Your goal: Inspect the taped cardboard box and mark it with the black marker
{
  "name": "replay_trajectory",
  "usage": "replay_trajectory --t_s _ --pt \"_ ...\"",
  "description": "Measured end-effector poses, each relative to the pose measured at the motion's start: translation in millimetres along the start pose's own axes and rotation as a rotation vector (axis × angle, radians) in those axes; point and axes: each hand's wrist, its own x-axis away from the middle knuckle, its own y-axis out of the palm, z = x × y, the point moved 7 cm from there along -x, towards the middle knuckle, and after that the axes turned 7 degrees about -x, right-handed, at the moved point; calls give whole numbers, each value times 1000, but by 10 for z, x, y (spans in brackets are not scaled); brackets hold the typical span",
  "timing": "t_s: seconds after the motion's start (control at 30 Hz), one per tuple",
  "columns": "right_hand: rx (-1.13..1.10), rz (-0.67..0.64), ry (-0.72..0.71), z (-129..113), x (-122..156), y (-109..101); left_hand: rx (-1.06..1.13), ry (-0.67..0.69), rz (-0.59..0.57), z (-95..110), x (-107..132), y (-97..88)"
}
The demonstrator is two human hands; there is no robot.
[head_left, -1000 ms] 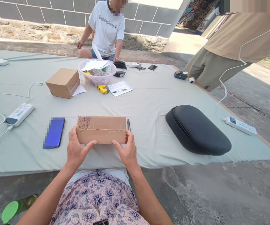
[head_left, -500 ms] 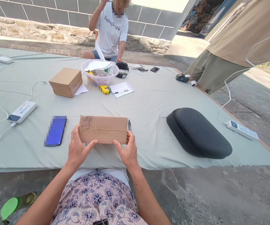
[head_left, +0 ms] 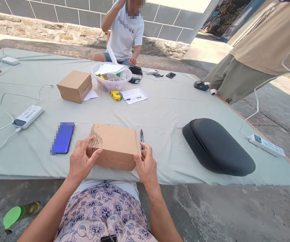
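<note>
A brown cardboard box point(head_left: 117, 143) rests on the cloth-covered table right in front of me, black scribbled lines on its left end. My left hand point(head_left: 84, 158) grips that left end, thumb on the near edge and fingers over the top corner. At the opposite end, my right hand point(head_left: 145, 162) holds the box with the thumb at its near corner and fingers along the side. Just beyond my right fingers lies a black marker pen point(head_left: 142, 137). To the left of the box is a phone point(head_left: 63, 138) with a blue screen.
A black cushioned case point(head_left: 219, 146) sits at right. Farther back are a second cardboard box point(head_left: 74, 86), a plastic basin point(head_left: 111, 84), a yellow tape measure point(head_left: 116, 95) and a written sheet point(head_left: 136, 95). White power banks point(head_left: 29, 116) trail cables. Two people are beyond the table.
The box has tipped from showing one narrow scribbled side to showing its broad top, with its front edge nearer me. Both hands moved with it, and the whole view shifted slightly.
</note>
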Motion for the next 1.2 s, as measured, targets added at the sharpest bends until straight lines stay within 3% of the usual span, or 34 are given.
replay_trajectory --t_s 0.23,0.4,0.57,0.83,1.2 --pt "183 -20 58 -46 -153 133 -144 -8 -74 74 41 321" --pt "184 52 -97 -166 -135 283 -213 25 -53 194 -35 378" --pt "178 85 -168 -192 -118 393 -166 4 -66 184 -94 416" --pt "54 34 -252 -64 -121 314 -67 71 -9 113 -24 453" --pt "-396 -64 -64 263 53 132 34 220 105 18 279 405"
